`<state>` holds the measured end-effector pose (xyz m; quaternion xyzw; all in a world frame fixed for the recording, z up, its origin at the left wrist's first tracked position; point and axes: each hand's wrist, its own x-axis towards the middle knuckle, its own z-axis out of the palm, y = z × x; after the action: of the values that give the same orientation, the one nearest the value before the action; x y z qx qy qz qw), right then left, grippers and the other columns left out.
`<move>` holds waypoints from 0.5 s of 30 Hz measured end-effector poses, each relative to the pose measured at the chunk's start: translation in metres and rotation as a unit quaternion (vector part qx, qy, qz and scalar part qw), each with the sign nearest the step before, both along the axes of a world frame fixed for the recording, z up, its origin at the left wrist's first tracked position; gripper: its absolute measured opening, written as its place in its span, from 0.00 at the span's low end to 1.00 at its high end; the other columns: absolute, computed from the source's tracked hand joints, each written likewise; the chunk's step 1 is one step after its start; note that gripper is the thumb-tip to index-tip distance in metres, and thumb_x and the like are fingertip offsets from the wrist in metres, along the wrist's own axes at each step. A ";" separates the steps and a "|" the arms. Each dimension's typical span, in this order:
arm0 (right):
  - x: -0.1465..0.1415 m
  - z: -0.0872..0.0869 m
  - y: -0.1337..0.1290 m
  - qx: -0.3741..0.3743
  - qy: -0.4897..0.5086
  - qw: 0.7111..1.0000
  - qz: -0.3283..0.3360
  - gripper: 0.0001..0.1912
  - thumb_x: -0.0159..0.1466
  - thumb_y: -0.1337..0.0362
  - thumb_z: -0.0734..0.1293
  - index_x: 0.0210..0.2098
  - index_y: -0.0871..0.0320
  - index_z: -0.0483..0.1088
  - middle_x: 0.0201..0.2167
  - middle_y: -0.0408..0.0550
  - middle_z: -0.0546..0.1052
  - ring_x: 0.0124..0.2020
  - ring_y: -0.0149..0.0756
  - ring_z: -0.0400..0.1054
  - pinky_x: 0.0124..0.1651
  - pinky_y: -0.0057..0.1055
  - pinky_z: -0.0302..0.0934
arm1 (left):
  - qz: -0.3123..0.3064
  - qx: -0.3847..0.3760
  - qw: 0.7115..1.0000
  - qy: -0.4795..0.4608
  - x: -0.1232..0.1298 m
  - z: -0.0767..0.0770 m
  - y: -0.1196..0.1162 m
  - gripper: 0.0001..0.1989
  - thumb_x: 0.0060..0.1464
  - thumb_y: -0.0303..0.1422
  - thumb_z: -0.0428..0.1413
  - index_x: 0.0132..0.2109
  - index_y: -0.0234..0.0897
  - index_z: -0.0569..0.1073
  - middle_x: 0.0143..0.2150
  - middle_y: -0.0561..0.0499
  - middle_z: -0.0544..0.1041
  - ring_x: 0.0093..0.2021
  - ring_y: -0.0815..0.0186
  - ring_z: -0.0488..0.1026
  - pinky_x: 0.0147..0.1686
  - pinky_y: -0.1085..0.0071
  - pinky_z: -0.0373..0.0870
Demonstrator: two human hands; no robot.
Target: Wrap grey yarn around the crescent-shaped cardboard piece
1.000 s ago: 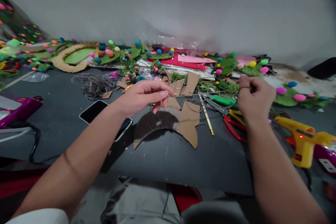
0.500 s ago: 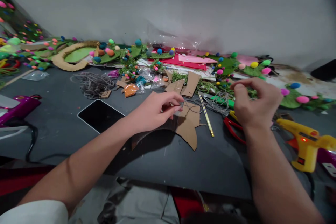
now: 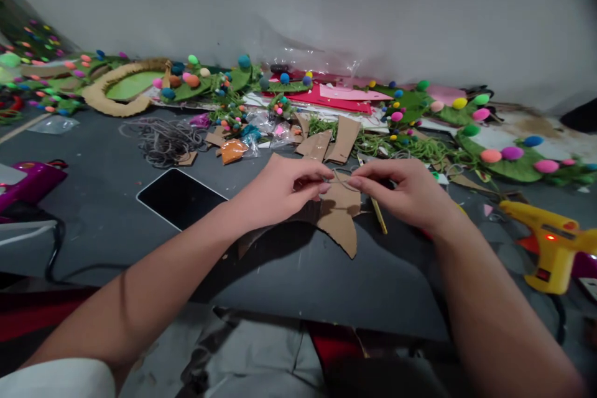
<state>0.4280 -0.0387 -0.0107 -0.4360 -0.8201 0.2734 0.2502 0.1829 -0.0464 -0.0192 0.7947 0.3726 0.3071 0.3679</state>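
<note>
Thin grey cord (image 3: 344,182) runs between my two hands above a brown cardboard piece (image 3: 339,230) with a curved, pointed lower end. My left hand (image 3: 291,189) pinches the cord at its fingertips, over the upper left of the cardboard. From the right, my right hand (image 3: 403,189) closes thumb and forefinger on the same cord, a short gap from the left fingertips. A yellow pencil (image 3: 380,216) lies just right of the cardboard, partly under my right hand.
A phone (image 3: 183,198) lies left, with tangled grey cord (image 3: 168,142) behind it. A yellow glue gun (image 3: 548,242) stands right, a purple tool (image 3: 35,185) far left. Leaves with coloured balls (image 3: 508,158) and cardboard scraps (image 3: 342,140) line the back.
My right hand has come left and down from above the scissors to the cord beside my left hand. It now covers part of the pencil. My left hand still pinches the cord.
</note>
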 end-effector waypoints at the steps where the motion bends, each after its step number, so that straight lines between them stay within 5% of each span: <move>1: 0.003 -0.001 0.001 0.008 -0.015 1.000 0.010 0.13 0.68 0.55 0.66 0.34 0.56 0.77 0.28 0.44 0.76 0.28 0.32 0.67 0.31 0.30 0.59 | -0.010 0.027 0.999 0.042 0.000 -0.001 0.001 0.08 0.63 0.30 0.55 0.45 0.35 0.78 0.38 0.49 0.82 0.38 0.65 0.79 0.40 0.70 0.72; 3: 0.003 -0.005 0.000 0.039 -0.022 0.998 0.036 0.12 0.66 0.56 0.68 0.44 0.57 0.75 0.40 0.49 0.79 0.41 0.37 0.72 0.44 0.32 0.65 | -0.029 0.067 0.992 0.101 0.000 -0.003 0.002 0.09 0.63 0.26 0.53 0.43 0.35 0.79 0.37 0.50 0.82 0.36 0.67 0.77 0.39 0.71 0.69; 5: -0.004 -0.011 -0.004 0.056 0.007 0.996 0.065 0.25 0.65 0.56 0.70 0.59 0.57 0.68 0.57 0.54 0.73 0.57 0.42 0.68 0.58 0.37 0.62 | -0.036 0.085 0.989 0.112 0.001 -0.004 0.001 0.09 0.62 0.25 0.53 0.43 0.35 0.79 0.37 0.51 0.82 0.35 0.68 0.76 0.38 0.72 0.67; 7: -0.015 -0.016 -0.010 0.026 0.051 0.995 0.085 0.34 0.66 0.55 0.69 0.67 0.57 0.58 0.65 0.55 0.66 0.63 0.42 0.64 0.63 0.37 0.59 | -0.031 0.105 0.989 0.101 0.002 -0.004 0.000 0.08 0.62 0.26 0.54 0.43 0.35 0.78 0.38 0.51 0.82 0.34 0.68 0.76 0.36 0.73 0.66; 10: -0.030 -0.018 -0.017 -0.038 0.078 0.995 0.055 0.30 0.69 0.54 0.66 0.66 0.58 0.60 0.53 0.52 0.76 0.44 0.35 0.73 0.45 0.31 0.67 | -0.008 0.137 0.985 0.107 0.003 -0.003 -0.001 0.07 0.60 0.27 0.55 0.42 0.34 0.78 0.36 0.51 0.81 0.32 0.68 0.74 0.34 0.72 0.64; 12: -0.034 -0.015 -0.019 -0.043 0.057 0.997 0.022 0.21 0.70 0.53 0.64 0.57 0.58 0.70 0.38 0.46 0.79 0.30 0.31 0.69 0.34 0.29 0.62 | 0.009 0.149 0.982 0.118 0.002 -0.002 -0.001 0.06 0.60 0.28 0.55 0.40 0.34 0.77 0.33 0.52 0.79 0.30 0.69 0.72 0.32 0.72 0.62; 15: -0.032 -0.011 -0.018 -0.040 0.029 0.999 0.019 0.16 0.70 0.53 0.64 0.40 0.57 0.77 0.29 0.43 0.78 0.29 0.30 0.66 0.33 0.29 0.58 | 0.012 0.156 0.980 0.126 -0.001 -0.001 -0.001 0.06 0.62 0.31 0.55 0.38 0.34 0.77 0.32 0.52 0.77 0.30 0.70 0.69 0.32 0.72 0.62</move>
<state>0.3958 -0.0569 -0.0214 -0.4219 -0.8092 0.3229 0.2507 0.1820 -0.0472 -0.0201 0.8700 0.3729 0.2633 0.1862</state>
